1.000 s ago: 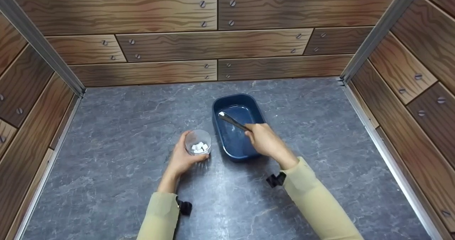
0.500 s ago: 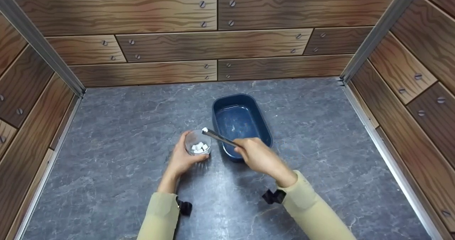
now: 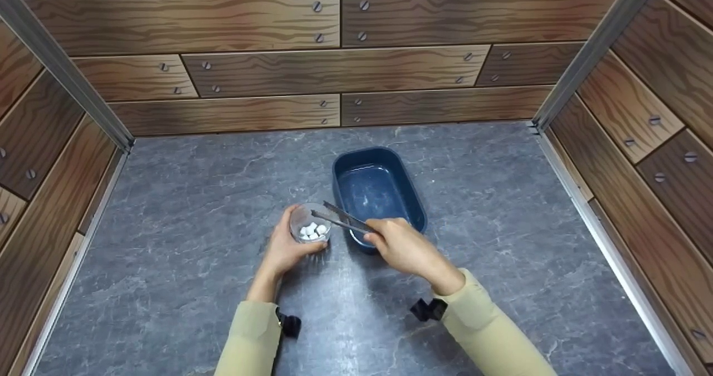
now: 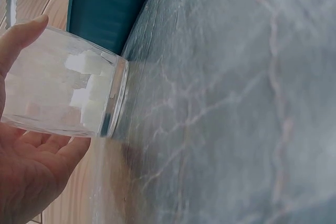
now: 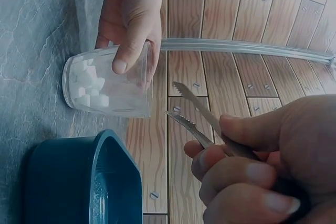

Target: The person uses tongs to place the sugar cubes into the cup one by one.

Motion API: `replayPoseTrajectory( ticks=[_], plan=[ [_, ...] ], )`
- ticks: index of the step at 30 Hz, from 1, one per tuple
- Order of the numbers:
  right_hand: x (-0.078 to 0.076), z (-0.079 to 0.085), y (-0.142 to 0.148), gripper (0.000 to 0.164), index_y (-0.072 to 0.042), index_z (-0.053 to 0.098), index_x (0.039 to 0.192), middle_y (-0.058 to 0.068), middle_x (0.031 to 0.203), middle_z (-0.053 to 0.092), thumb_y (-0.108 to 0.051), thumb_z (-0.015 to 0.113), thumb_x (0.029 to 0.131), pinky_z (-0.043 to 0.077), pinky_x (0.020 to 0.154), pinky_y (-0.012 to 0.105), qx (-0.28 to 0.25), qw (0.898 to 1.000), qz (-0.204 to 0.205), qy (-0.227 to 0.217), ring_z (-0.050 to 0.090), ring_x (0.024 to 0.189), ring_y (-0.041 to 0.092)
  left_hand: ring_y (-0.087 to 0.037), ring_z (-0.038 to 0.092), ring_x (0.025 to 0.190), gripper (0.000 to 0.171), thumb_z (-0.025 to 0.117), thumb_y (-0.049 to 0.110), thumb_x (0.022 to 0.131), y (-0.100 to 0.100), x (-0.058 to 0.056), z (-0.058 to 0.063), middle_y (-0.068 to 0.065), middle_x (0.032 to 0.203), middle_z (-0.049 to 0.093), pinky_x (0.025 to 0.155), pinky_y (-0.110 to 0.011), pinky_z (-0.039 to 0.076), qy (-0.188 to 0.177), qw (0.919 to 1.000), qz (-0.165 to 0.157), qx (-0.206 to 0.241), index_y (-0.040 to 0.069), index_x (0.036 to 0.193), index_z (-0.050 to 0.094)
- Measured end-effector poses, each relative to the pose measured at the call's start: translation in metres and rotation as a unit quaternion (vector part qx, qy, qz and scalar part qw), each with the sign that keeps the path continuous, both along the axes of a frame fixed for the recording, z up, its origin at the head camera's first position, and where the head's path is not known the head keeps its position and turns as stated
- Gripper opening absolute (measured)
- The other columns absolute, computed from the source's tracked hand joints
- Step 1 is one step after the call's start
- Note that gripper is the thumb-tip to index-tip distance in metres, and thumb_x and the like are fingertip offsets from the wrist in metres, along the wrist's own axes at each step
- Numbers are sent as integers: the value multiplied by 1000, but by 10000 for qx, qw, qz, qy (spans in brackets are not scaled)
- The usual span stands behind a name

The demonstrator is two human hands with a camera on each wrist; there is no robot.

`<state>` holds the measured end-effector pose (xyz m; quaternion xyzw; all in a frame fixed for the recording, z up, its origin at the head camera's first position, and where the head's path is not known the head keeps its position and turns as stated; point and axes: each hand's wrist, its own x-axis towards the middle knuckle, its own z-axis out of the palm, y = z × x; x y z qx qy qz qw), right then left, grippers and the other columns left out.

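My left hand holds a clear glass upright on the surface, thumb on one side and fingers on the other. Several white cubes lie at the bottom of the glass. In my right hand are metal tongs with toothed tips, gripped between thumb and fingers. The tongs' tips stand apart over the rim of the glass, with nothing between them. To the right of the glass is a dark blue rectangular tub, partly below the right hand; no cubes show in its visible part.
A grey marbled surface lies under everything. Wood-patterned panels rise at the back and both sides, with metal strips along the corners and the side edges.
My right hand has moved the tongs leftward from over the tub to the glass. The tips have spread, and the white cube they held is now in the glass. My left hand stays put.
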<state>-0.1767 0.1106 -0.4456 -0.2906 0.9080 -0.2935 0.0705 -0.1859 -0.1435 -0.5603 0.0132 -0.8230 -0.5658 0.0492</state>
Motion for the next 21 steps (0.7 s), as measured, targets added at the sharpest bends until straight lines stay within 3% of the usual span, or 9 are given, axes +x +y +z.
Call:
replayPoseTrajectory(
  ticks=[6, 11, 21],
  plan=[
    [-1, 2, 5, 11, -10, 65, 100, -3, 67, 48, -17, 57, 100, 39, 49, 25, -111, 9996, -204, -131, 41, 53, 8, -37, 48, 123, 104, 95, 20, 58, 0, 0, 1, -21, 136, 51, 105, -51, 36, -72, 10000, 20, 28, 4, 144, 40],
    [-3, 0, 12, 20, -3, 66, 113, 0, 78, 57, -15, 58, 99, 45, 56, 29, -265, 9991, -333, 26, 48, 61, 12, -36, 48, 123, 104, 95, 20, 58, 1, 0, 1, -20, 137, 51, 104, -50, 36, -138, 9999, 19, 67, 6, 145, 40],
    [-10, -3, 34, 27, -4, 64, 122, -1, 73, 52, -17, 59, 99, 39, 48, 26, -497, 9973, -537, 44, 43, 53, 8, -38, 45, 127, 104, 95, 21, 60, 0, 2, 1, -23, 139, 48, 105, -52, 35, -169, 9998, 49, 22, 4, 146, 39]
  ],
)
